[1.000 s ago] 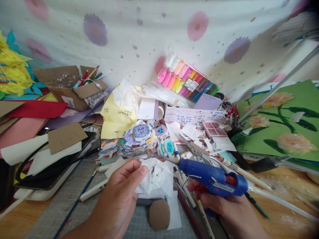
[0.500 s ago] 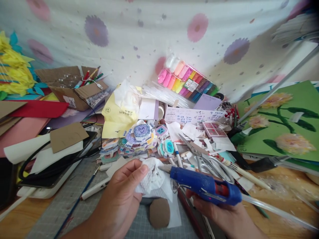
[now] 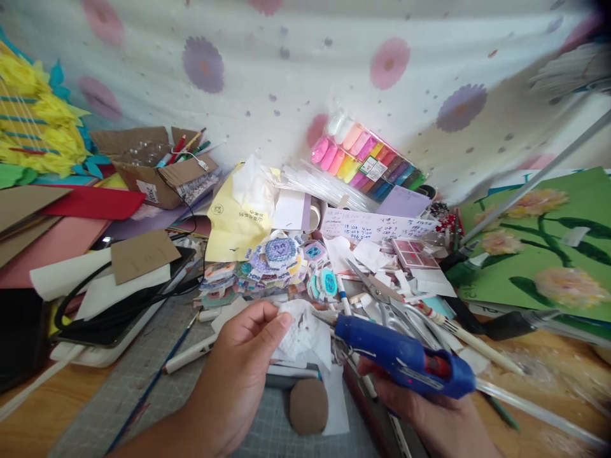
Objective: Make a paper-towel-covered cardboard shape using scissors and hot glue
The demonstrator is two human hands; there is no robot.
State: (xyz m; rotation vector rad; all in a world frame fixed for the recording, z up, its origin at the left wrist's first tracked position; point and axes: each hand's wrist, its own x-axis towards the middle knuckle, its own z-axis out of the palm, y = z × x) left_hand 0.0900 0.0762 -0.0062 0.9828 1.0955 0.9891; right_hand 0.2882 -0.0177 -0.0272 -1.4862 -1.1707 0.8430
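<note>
Between the thumb and fingers of my left hand (image 3: 243, 369) is a crumpled white tissue paper piece (image 3: 301, 334), gathered into a rounded shape. My right hand (image 3: 424, 407) is wrapped round a blue hot glue gun (image 3: 405, 356), mostly from below, so some of its fingers are hidden. The gun's metal nozzle points left, its tip right at the tissue's edge; whether they touch I cannot tell. A clear glue stick (image 3: 534, 407) runs out of the gun's back end. Below the tissue, a round brown cardboard piece (image 3: 309, 407) lies on the grey cutting mat (image 3: 167, 407).
Scissors (image 3: 386, 305), pens and paper scraps crowd the area behind the gun. A pile of small decorated pieces (image 3: 277, 261) stands behind my left hand. A phone (image 3: 128, 312) and cables lie left. Further back are a cardboard box (image 3: 138, 165) and a coloured clay pack (image 3: 367, 152).
The camera view has shifted, so the scene sits slightly further right. Both hands keep their holds on the tissue and the glue gun, with the nozzle still close to the tissue.
</note>
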